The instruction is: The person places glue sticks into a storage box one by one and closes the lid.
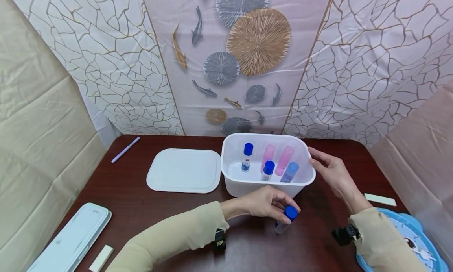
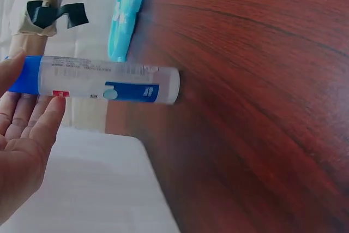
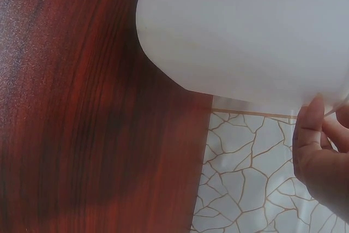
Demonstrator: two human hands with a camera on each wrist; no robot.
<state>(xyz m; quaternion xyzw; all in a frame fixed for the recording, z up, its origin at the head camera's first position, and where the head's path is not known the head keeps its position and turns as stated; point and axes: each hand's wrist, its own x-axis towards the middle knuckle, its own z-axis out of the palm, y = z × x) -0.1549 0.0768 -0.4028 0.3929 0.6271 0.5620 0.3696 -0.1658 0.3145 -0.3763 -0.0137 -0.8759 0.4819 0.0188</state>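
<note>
A clear glue stick [image 1: 284, 221] with a blue cap stands tilted on the dark wooden table [image 1: 141, 209], just in front of the white bin [image 1: 247, 187]. My left hand [image 1: 284, 211] pinches its capped end; in the left wrist view the glue stick [image 2: 103, 83] lies across my fingertips [image 2: 38, 124]. My right hand [image 1: 313, 158] rests with relaxed fingers against the bin's right rim, and its fingers [image 3: 319, 156] show beside the bin wall [image 3: 245, 31]. Inside the bin stand several tubes: two blue-capped glue sticks [image 1: 247, 156], two pink tubes [image 1: 284, 158] and a light blue one [image 1: 290, 171].
The bin's white lid [image 1: 184, 170] lies flat to its left. A purple pen [image 1: 125, 149] is at the back left. A pale blue case [image 1: 70, 240] and a white eraser [image 1: 100, 258] sit near left; a white strip [image 1: 380, 199] and a blue plate-like object [image 1: 407, 236] near right.
</note>
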